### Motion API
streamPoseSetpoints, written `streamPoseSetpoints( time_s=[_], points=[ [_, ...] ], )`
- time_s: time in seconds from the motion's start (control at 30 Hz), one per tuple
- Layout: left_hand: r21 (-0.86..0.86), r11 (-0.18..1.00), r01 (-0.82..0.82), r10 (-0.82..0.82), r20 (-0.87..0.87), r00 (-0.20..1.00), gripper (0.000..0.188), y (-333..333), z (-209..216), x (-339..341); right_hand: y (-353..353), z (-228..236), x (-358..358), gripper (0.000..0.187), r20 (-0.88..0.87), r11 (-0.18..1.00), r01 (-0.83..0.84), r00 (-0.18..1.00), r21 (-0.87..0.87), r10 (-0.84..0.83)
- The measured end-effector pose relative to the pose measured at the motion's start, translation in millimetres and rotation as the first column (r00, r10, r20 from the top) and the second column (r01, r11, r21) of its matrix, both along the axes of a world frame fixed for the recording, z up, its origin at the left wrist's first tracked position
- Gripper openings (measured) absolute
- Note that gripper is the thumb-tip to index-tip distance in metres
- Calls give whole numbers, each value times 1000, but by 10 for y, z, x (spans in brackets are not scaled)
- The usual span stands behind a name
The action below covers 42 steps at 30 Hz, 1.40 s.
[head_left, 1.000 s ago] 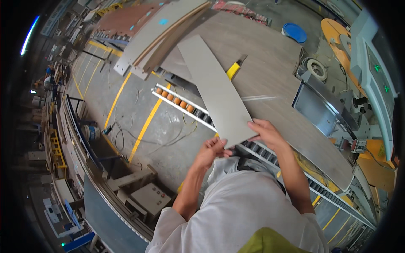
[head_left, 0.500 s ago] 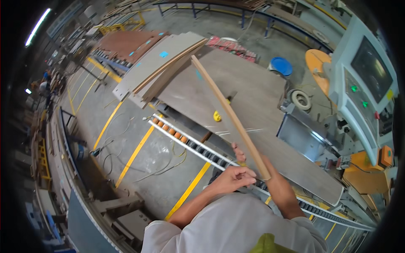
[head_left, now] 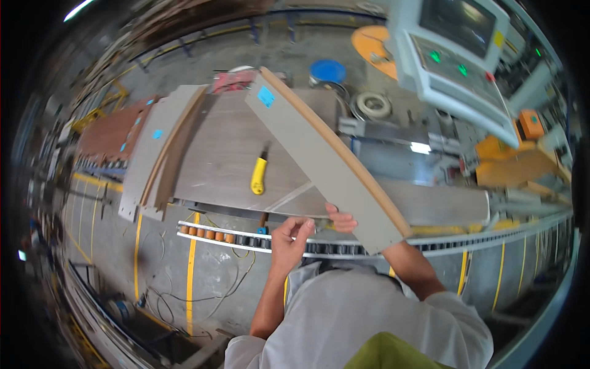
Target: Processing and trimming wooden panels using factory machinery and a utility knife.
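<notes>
A long, narrow grey-beige panel with a light wood edge strip and a blue sticker slants across the middle. My right hand grips its near end from underneath, fingers showing past the left edge. My left hand is raised just left of that end, apart from the panel, with fingers curled and thumb against them. Whether it pinches something small I cannot make out. A yellow-handled knife lies on the large grey-brown board beyond my hands.
Similar edged panels are stacked at the left of the board, with reddish-brown panels beyond. A roller rail runs in front of me. At right stands a machine with a control panel. A blue drum lid is behind.
The panel has turned from edge-on to show its broad face and blue sticker. My left hand has moved left, away from the panel's near end. My view has swung right.
</notes>
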<state>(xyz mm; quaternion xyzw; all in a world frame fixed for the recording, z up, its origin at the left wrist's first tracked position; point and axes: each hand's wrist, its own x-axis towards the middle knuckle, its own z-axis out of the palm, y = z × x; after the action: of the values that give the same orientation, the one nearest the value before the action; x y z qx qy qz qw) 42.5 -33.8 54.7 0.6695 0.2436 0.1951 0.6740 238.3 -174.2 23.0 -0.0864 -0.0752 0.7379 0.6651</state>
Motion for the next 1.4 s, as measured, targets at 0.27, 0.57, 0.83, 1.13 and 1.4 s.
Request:
streamPoseSetpoints(
  time_s=[0.27,0.57,0.83,1.13,1.4],
  points=[
    [42,977,208,-205,-65,977,26,-209,21,175,-63,-521,237,49,89,954,178,975,242,-204],
    [544,752,372,-375,-111,920,108,-452,188,282,40,-557,380,43,296,901,407,851,149,-434],
    [652,757,-37,-94,165,982,62,-465,20,330,718,33,-98,68,664,623,698,656,-353,-359],
    [-81,927,-365,374,181,910,29,550,95,-1242,892,287,73,54,395,582,743,669,-331,-630],
    [-217,872,-439,444,-33,896,36,1041,-209,-1119,150,-309,-456,43,595,473,800,594,-369,-541]
  ],
)
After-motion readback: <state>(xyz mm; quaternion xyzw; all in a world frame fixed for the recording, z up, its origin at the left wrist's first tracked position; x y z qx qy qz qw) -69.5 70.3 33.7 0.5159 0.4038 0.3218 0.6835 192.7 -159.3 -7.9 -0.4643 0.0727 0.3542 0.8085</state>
